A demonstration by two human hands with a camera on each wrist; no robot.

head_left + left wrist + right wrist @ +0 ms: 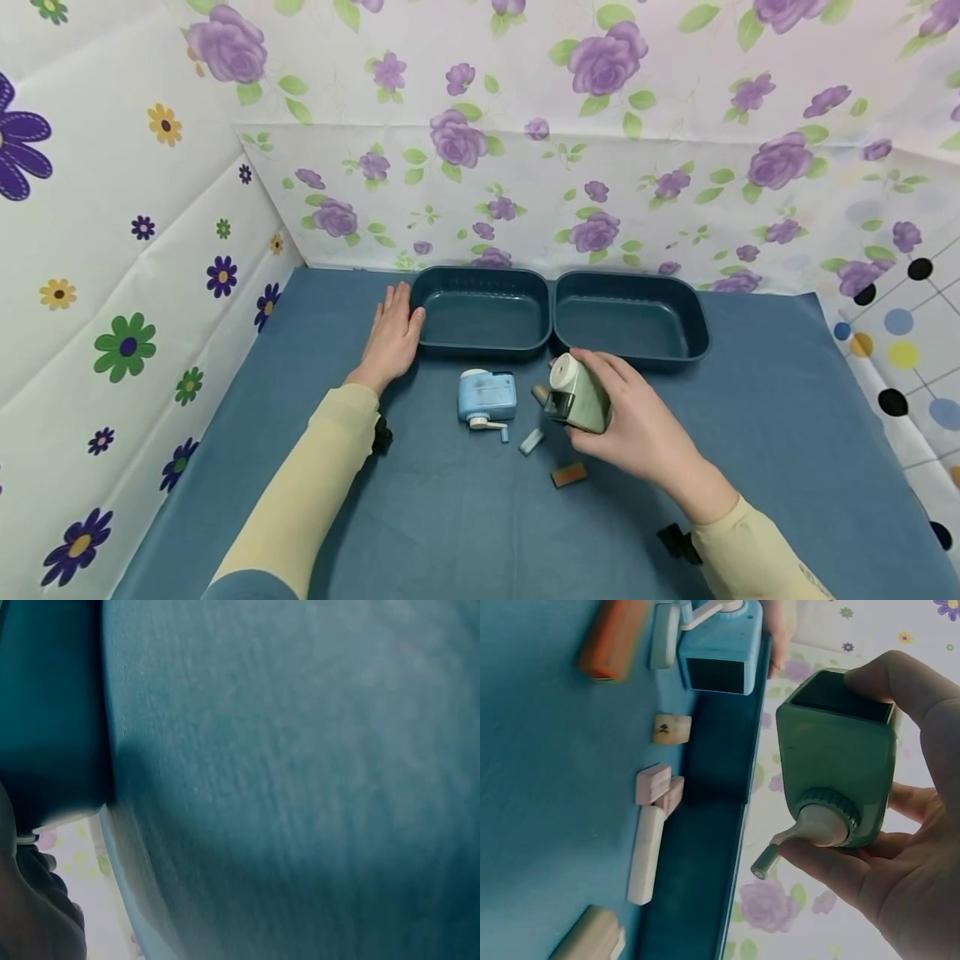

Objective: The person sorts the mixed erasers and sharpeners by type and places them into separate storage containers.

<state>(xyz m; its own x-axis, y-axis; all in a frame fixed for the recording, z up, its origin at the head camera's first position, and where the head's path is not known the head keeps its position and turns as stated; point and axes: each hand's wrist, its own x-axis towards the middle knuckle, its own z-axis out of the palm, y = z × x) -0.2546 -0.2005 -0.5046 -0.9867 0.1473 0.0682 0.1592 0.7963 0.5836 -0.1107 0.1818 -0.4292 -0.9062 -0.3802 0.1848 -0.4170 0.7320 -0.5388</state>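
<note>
My right hand holds a green hand-crank pencil sharpener above the cloth, just in front of the right bin. Its crank and the thumb and fingers around its body show in the right wrist view, where the sharpener is tilted. With fingers straight, my left hand rests against the left side of the left dark teal bin. Between the hands a light blue crank pencil sharpener lies on the cloth. Beside it are a pale blue eraser and an orange eraser.
The right dark teal bin stands next to the left one at the back. In the right wrist view, a beige block, pink blocks, a long white block and a beige piece lie in front of the bins.
</note>
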